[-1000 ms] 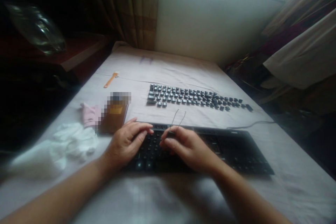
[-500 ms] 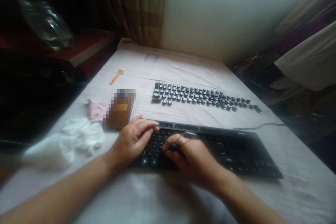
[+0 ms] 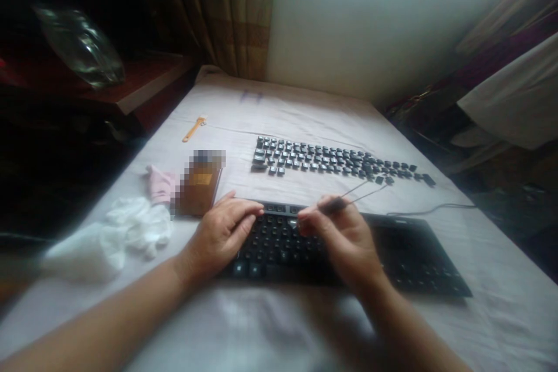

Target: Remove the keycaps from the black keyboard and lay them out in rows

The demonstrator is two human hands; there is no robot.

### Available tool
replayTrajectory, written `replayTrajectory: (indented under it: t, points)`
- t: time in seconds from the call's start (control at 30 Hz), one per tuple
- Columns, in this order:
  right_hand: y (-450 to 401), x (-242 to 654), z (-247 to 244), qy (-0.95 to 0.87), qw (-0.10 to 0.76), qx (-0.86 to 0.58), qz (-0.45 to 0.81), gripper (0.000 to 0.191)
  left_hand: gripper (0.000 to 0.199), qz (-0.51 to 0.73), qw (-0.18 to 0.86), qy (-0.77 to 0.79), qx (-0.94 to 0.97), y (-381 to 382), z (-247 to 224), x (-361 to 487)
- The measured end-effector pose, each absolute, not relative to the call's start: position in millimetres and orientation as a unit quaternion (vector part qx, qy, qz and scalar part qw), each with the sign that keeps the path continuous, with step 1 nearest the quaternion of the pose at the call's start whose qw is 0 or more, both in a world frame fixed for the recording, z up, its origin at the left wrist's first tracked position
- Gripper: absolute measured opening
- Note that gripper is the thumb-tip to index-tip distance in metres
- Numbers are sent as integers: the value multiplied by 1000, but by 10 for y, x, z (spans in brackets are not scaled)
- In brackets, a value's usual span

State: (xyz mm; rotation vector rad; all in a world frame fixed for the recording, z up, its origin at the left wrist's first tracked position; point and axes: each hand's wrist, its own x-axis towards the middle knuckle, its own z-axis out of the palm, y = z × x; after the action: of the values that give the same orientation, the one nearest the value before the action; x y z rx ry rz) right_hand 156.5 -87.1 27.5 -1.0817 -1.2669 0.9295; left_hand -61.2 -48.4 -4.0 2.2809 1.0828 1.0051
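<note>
A black keyboard lies in front of me, most of its main section stripped of caps, with a few caps at the lower left. My left hand rests over its upper left corner, fingers stretched out and holding nothing. Above the keyboard's middle, my right hand grips a wire keycap puller by its dark handle. The puller's two wires point away to the upper right. At the right fingertips is a small pale, shiny piece, too blurred to name surely.
Behind the keyboard, loose black keycaps lie in rows on the pale sheet. To the left are a brown box-like object, pink cloth, crumpled white cloth and an orange-handled brush. A cable runs off rightward.
My right hand has lifted from the keys and turned, so the puller's wires now point up and away to the right. My left hand stays in place.
</note>
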Motion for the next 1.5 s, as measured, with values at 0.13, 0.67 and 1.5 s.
replayTrajectory:
  t: [0.13,0.67,1.5]
  points:
    - [-887,1539,250,-599,554,-467,341,9,20,352,179,368,842,-502,3,-652]
    - [-957,1362,270,-742,530,-377,161,20,9,340,300,351,819,-623,80,-577]
    - [-962,1402,177,-780,463,-411,95,19,8,341,333,352,806,-592,76,-627]
